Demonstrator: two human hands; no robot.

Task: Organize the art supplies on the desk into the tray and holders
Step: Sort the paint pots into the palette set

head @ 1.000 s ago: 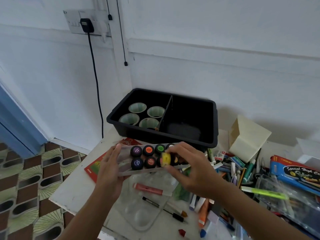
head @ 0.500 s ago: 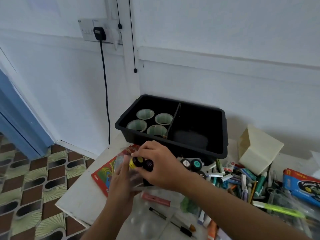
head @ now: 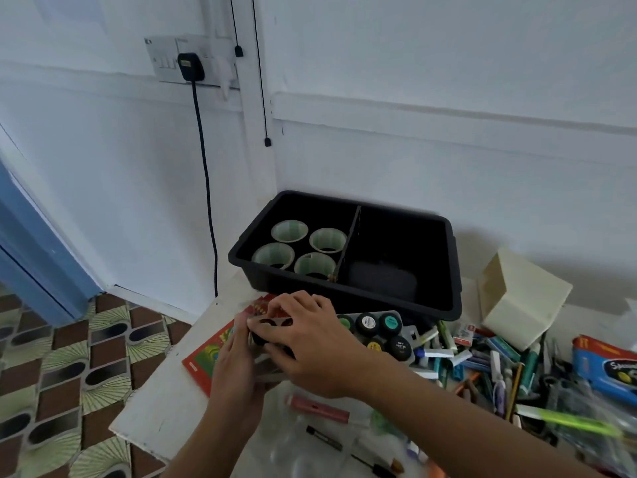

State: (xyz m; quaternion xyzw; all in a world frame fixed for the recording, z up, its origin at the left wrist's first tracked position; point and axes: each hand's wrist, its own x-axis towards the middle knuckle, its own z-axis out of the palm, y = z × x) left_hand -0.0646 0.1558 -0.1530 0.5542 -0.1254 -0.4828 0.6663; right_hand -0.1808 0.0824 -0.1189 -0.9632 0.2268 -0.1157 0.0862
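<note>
A clear plastic pack of small paint pots (head: 378,334) lies in front of the black tray (head: 379,300). My left hand (head: 238,369) grips the pack's left end from below. My right hand (head: 310,343) reaches across it, fingers curled over the pots at that left end and pinching one; the hand hides the pot's colour. Green, white and teal lids show at the pack's right end. The tray's left compartment holds several pale green cups (head: 289,232). Its right compartment holds nothing.
A red book (head: 201,357) lies under the hands at the desk's left edge. Nearer me lie a pink marker (head: 320,408) and a black pen (head: 324,437). A heap of pens and tubes (head: 482,367), a cream box (head: 520,298) and a blue box (head: 606,369) fill the right side.
My right hand carried a yellow pot from the pack's right end to its left end and now stays curled over the pots there. My left hand kept hold of the pack.
</note>
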